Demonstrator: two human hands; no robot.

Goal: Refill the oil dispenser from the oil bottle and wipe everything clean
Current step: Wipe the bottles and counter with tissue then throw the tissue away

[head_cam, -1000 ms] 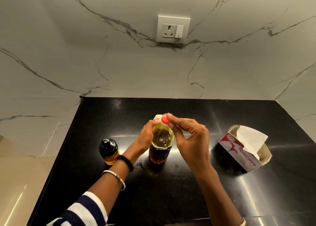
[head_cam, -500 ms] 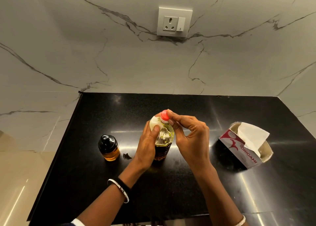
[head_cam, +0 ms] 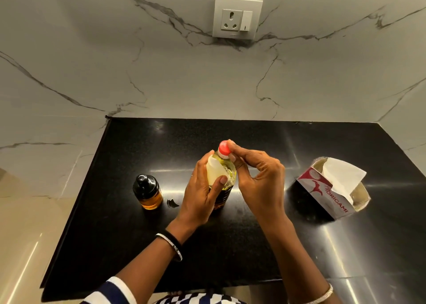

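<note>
A clear oil bottle [head_cam: 227,177] of yellow oil with a red cap [head_cam: 224,148] stands upright in the middle of the black countertop [head_cam: 265,246]. My left hand [head_cam: 202,193] grips its body, and a white tissue is pressed between that hand and the bottle. My right hand [head_cam: 255,177] pinches the red cap with thumb and forefinger. The small oil dispenser [head_cam: 147,192], black-lidded with amber oil in its base, stands to the left, apart from both hands.
A tissue box [head_cam: 322,195] with a white tissue sticking out lies at the right. A small dark fleck [head_cam: 172,203] sits on the countertop beside the dispenser. Marble walls enclose the back and sides, with a wall socket [head_cam: 237,16] above.
My left hand has shifted from the bottle's far left side round to its front, wrapping the body with the tissue. My right hand stays on the red cap.
</note>
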